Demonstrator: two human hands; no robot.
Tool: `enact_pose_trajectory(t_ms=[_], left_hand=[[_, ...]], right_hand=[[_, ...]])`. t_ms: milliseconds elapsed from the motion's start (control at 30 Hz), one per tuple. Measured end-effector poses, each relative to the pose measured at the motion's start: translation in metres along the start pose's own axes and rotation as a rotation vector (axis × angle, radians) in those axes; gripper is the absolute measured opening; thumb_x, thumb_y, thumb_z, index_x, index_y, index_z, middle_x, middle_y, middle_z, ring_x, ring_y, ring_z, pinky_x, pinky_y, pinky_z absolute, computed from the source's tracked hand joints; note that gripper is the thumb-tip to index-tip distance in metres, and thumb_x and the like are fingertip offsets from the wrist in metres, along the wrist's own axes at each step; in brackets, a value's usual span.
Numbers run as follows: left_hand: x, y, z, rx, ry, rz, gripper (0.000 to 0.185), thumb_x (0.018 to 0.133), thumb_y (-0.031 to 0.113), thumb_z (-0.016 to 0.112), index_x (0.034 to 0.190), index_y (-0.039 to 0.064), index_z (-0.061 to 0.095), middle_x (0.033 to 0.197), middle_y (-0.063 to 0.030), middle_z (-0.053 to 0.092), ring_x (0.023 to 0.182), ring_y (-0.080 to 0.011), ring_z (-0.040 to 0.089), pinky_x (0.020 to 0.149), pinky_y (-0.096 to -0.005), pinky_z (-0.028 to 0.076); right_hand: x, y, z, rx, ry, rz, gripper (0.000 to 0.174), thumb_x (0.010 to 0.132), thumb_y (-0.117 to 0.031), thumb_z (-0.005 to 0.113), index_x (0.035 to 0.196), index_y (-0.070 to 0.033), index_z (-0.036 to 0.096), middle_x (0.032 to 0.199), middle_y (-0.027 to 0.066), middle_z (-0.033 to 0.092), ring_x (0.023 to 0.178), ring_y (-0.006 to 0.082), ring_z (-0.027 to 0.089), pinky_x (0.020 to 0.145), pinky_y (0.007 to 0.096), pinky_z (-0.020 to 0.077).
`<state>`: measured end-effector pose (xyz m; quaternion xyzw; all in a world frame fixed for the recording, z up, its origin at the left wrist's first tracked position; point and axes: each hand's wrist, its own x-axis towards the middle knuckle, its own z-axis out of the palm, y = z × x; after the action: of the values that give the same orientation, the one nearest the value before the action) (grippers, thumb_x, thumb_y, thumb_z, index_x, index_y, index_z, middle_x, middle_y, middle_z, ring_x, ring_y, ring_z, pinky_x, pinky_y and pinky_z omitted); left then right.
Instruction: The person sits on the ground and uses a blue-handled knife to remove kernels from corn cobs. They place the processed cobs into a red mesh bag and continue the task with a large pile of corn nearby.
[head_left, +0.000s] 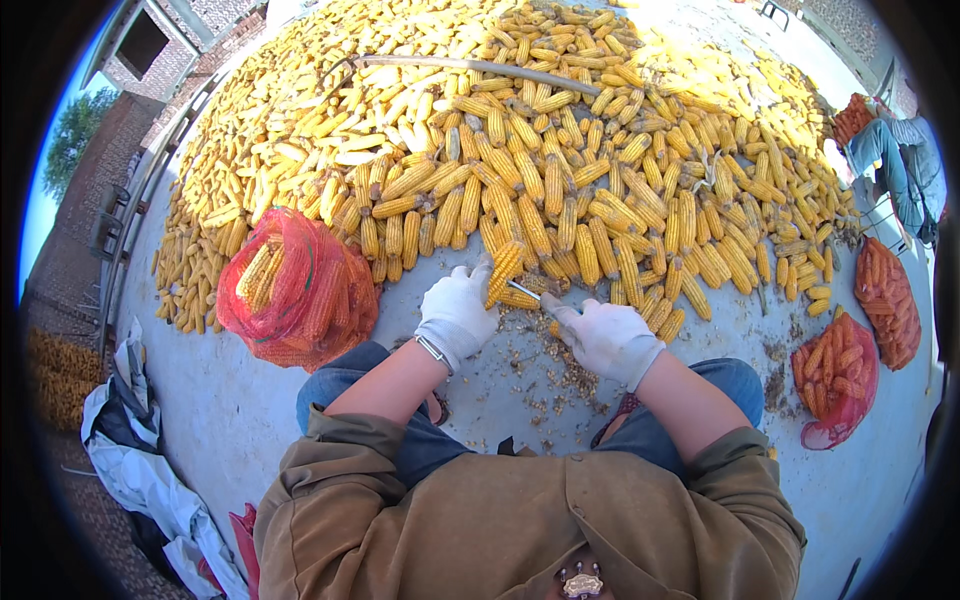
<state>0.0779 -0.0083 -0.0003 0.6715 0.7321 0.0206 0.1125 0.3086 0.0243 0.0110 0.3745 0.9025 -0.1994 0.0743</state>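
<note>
In a white glove, my left hand (459, 307) holds a yellow corn cob (505, 271) upright and slightly tilted. My gloved right hand (604, 337) is closed on a slim metal tool (525, 290), whose thin shaft points left at the cob's side; its exact kind cannot be told. More husked cobs (525, 180) lie in a broad heap just beyond both hands. To the left of my left hand stands an open red mesh bag (330, 315) filled with cobs, a few showing at its mouth. Loose kernels (555, 375) are scattered on the floor below my hands.
A long wooden handle (480, 66) lies across the heap. Two filled red mesh bags (887, 300) (836, 367) rest on the right, near another person (896, 165) at the heap's edge. Crumpled white sheeting (150, 465) lies at the left.
</note>
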Motion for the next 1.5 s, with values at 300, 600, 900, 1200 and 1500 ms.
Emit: enact_pose_trajectory(t_ms=[300,600,900,1200,1500], left_hand=[[0.01,-0.014,-0.007,-0.227,0.104,-0.099,0.079,0.079,0.037,0.068,0.145,0.005,0.039,0.119,-0.0247,0.06,0.106,-0.038,0.062,0.092,-0.0413,0.05],[-0.003,0.002,0.01,-0.707,0.204,0.021,0.078,0.076,0.035,0.069,0.14,-0.001,0.043,0.128,-0.0254,0.057,0.119,-0.0356,0.057,0.102,-0.0377,0.044],[-0.006,0.013,0.01,-1.048,0.17,0.05,0.077,0.081,0.039,0.071,0.136,-0.008,0.044,0.126,-0.0271,0.058,0.12,-0.0342,0.057,0.101,-0.0369,0.044],[-0.01,0.014,-0.001,-1.576,-0.217,0.124,0.089,0.076,0.005,0.077,0.149,0.0,0.025,0.125,-0.0091,0.056,0.104,-0.0148,0.06,0.087,-0.029,0.052],[0.02,-0.028,-0.005,-1.404,0.078,0.091,0.099,0.071,0.0,0.079,0.151,0.0,0.019,0.127,-0.0132,0.055,0.112,-0.0177,0.058,0.093,-0.0307,0.049]], right_hand=[[0.035,-0.005,0.063,0.545,0.5,-0.21,0.055,0.096,-0.018,0.05,0.149,-0.019,0.035,0.086,0.0186,0.065,0.075,0.0347,0.066,0.068,0.0437,0.0528],[0.066,-0.012,0.051,1.98,0.521,0.514,0.054,0.098,-0.034,0.057,0.147,-0.023,0.036,0.084,0.0054,0.061,0.056,0.0172,0.059,0.047,0.0344,0.0524],[0.058,-0.02,0.039,1.869,0.48,0.243,0.064,0.089,-0.031,0.072,0.14,-0.008,0.042,0.097,0.0042,0.063,0.06,0.0111,0.058,0.049,0.0264,0.0512],[0.04,-0.024,0.023,1.874,0.312,0.175,0.053,0.099,-0.031,0.059,0.142,-0.006,0.041,0.109,0.0051,0.062,0.068,0.0087,0.061,0.066,0.023,0.0525],[0.017,-0.011,0.013,0.764,0.407,-0.226,0.05,0.098,-0.02,0.052,0.145,-0.007,0.042,0.088,0.0144,0.063,0.079,0.0268,0.063,0.073,0.0346,0.0509]])
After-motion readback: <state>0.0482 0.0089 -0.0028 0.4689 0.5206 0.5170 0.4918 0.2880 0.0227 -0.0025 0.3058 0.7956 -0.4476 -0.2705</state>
